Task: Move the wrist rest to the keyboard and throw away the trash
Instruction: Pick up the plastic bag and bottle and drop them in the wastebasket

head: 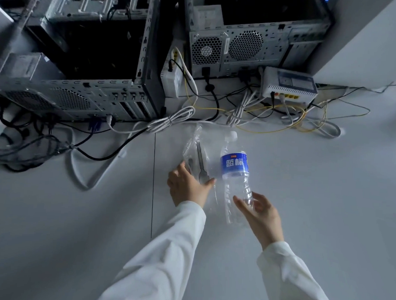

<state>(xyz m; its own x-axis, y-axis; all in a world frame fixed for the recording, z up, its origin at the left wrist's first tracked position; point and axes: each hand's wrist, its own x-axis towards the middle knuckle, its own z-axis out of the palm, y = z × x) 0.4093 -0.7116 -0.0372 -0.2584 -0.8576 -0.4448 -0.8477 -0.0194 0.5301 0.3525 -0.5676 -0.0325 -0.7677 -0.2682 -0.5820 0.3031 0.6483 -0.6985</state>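
On a white desk (77, 224) before 2 computer towers (94, 63), the left hand (188, 186) pinches a plastic wrapper (198, 154); the right hand (258, 213) half-closes around a bottle (235, 173).

Near side open, far side blocked.
White desk (325, 199) bare toward the person and to the right; cable tangle (250, 115), two computer cases (88, 56) and a white router (289, 83) wall off the far edge beyond the bottle (235, 173).
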